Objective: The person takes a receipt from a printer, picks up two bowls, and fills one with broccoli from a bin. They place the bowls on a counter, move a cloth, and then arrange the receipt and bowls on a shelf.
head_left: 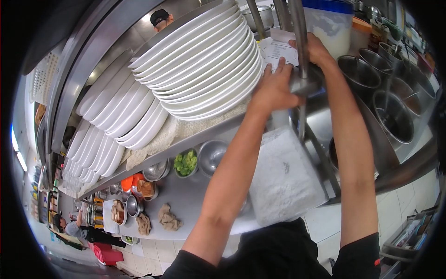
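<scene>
A printed paper slip (281, 52) is at the right end of the upper shelf, beside a metal post (302, 46). My left hand (277, 88) reaches up to it with fingers stretched out, the fingertips against its lower part. My right hand (317, 49) comes round from the other side of the post and grips the slip's upper edge, its fingers partly hidden by the post. Left of my hands rises a tall stack of white plates (204, 60) on a beige cloth (174, 132). Below my forearms lies a flour-dusted white slab or tray (285, 176).
Lower counter: bowl of green leaves (186, 162), metal bowl (213, 157), crumpled cloths (169, 217). Smaller white dish stacks (123, 111) stand farther left. At right are a blue-lidded tub (329, 28) and several metal containers (392, 116). A person (79, 228) works far left; another's cap (159, 17) shows behind the plates.
</scene>
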### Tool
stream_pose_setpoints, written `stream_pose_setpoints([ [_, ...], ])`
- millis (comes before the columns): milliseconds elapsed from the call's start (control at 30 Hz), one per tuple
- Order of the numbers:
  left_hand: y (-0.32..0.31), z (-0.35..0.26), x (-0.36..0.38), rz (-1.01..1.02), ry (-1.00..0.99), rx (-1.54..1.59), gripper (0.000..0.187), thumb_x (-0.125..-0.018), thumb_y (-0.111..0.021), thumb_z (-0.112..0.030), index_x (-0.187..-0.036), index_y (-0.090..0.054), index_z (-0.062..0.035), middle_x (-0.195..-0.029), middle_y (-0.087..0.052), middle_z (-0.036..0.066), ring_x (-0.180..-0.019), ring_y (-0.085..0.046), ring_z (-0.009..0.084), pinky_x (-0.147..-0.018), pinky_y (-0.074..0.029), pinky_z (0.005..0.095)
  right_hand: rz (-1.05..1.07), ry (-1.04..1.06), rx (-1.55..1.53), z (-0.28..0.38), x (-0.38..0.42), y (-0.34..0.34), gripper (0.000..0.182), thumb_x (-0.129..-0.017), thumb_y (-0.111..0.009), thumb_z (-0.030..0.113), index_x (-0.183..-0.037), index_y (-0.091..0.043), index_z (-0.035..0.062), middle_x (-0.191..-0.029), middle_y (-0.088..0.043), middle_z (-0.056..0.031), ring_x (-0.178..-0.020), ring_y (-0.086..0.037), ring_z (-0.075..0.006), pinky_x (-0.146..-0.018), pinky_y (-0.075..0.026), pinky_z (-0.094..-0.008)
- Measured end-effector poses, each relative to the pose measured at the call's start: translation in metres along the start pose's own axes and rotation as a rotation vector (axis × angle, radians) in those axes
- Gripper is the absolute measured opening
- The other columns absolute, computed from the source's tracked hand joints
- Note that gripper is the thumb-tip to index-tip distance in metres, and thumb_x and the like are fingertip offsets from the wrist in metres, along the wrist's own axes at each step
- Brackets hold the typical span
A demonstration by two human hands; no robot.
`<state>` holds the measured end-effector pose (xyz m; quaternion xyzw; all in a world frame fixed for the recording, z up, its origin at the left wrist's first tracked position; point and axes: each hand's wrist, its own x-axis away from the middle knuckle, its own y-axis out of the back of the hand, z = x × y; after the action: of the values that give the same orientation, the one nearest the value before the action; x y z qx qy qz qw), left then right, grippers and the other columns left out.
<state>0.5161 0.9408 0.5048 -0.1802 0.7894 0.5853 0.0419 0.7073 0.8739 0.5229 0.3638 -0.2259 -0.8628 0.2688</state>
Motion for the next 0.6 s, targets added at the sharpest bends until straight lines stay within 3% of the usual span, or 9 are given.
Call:
stream_pose_setpoints([
  [100,0.000,-0.001,0.000,-0.006,0.003,0.008,0.094,-0.060,-0.077,-0.042,-0.138,-0.038,-0.0077,-0.150,-0.023,0.019,-0.136,-0.022,0.0456,-0.112,-0.017,0.0513,-0.004,-0.001,0.001,0.001,0.000,0.000,0.047,-0.084,-0.065,0.037,-0.102,-0.060,-0.0053,-0.090,-0.066,-0.0200,-0.084,-0.062,-0.0270,-0.078,-0.047,-0.0365],
  [200,0.001,-0.001,0.000,-0.002,0.007,0.003,0.094,-0.059,-0.077,-0.042,-0.138,-0.038,-0.0080,-0.150,-0.023,0.019,-0.136,-0.022,0.0460,-0.112,-0.018,0.0516,-0.014,-0.006,-0.042,-0.002,-0.001,-0.001,0.039,-0.079,-0.061,0.033,-0.100,-0.064,0.0003,-0.093,-0.065,-0.0229,-0.087,-0.063,-0.0366,-0.079,-0.047,-0.0403],
  [600,0.000,0.000,0.000,0.013,0.020,0.011,0.096,-0.059,-0.079,-0.041,-0.139,-0.037,-0.0091,-0.151,-0.023,0.018,-0.136,-0.020,0.0457,-0.112,-0.020,0.0507,-0.123,0.064,-0.048,-0.012,-0.003,-0.009,0.040,-0.079,-0.063,0.034,-0.100,-0.064,-0.0011,-0.090,-0.066,-0.0217,-0.083,-0.064,-0.0327,-0.076,-0.049,-0.0385],
])
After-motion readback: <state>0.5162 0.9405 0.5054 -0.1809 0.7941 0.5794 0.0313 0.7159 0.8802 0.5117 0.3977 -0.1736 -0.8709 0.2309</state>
